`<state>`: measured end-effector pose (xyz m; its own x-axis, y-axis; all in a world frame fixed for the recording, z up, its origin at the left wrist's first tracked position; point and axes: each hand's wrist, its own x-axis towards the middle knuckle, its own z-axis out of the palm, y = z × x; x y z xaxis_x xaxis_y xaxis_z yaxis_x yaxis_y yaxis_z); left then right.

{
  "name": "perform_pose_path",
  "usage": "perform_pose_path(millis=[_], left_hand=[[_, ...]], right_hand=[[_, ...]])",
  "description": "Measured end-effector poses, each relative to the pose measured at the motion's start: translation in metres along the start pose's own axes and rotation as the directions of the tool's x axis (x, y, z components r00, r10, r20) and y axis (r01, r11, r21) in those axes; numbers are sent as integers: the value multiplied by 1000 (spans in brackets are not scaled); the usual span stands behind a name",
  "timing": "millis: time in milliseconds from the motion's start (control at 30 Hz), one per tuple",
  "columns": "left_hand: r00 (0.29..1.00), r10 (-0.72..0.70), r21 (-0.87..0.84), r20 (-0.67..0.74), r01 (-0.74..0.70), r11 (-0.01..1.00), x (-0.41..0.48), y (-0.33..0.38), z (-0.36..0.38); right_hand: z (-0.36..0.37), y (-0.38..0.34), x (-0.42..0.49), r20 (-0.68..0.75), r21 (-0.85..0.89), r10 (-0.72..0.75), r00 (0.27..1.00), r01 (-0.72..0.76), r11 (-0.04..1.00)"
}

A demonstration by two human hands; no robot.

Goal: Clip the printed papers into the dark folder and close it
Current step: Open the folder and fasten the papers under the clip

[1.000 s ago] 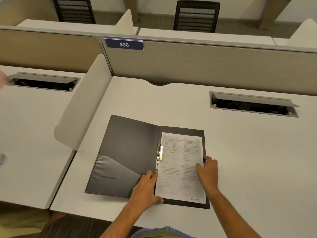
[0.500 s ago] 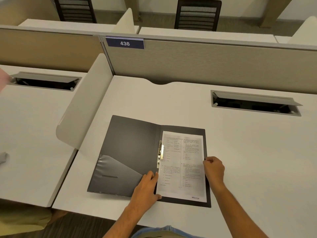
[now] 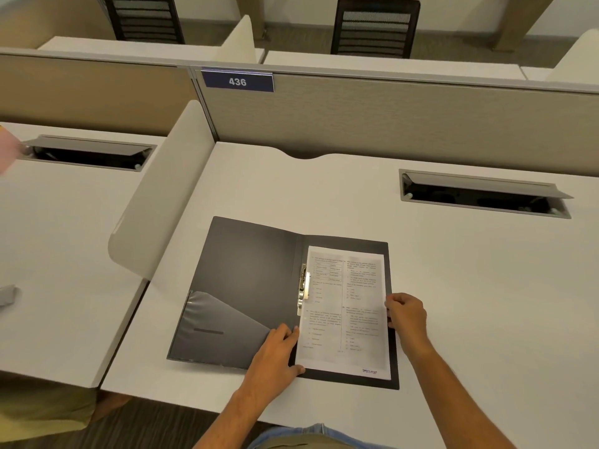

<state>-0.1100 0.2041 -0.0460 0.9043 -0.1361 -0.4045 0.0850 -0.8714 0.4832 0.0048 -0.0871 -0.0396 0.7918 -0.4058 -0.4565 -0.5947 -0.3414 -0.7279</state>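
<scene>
A dark grey folder (image 3: pixel 246 270) lies open on the white desk, its left cover flat with a clear pocket at the bottom. The printed papers (image 3: pixel 346 306) rest on the right half, their left edge under a metal clip (image 3: pixel 304 288) by the spine. My left hand (image 3: pixel 275 354) lies flat at the papers' lower left corner, fingertips touching the sheet edge. My right hand (image 3: pixel 405 314) curls its fingers around the papers' right edge, at the folder's right border.
The white desk (image 3: pixel 470 303) has an open cable tray (image 3: pixel 483 196) at the back right. A cream divider (image 3: pixel 168 189) stands on the left and a beige partition (image 3: pixel 389 118) closes the back. A neighbouring desk lies to the left.
My right hand slid from on top of the papers out to their right edge. The left hand stayed at the lower left corner. The view shifted slightly.
</scene>
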Motion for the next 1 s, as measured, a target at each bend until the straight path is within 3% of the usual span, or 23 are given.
perform_pose_path(millis=[233, 600, 1000], left_hand=[[1000, -17, -8, -9, 17, 1000, 0, -2, 5], [1000, -18, -36, 14, 18, 999, 4, -9, 7], [1000, -6, -123, 29, 9, 992, 3, -16, 6]], right_hand=[[-1, -6, -6, 48, -1, -11, 999, 11, 1000], [-16, -9, -6, 209, 209, 99, 973, -144, 967], [-14, -6, -9, 231, 215, 96, 968, -147, 966]])
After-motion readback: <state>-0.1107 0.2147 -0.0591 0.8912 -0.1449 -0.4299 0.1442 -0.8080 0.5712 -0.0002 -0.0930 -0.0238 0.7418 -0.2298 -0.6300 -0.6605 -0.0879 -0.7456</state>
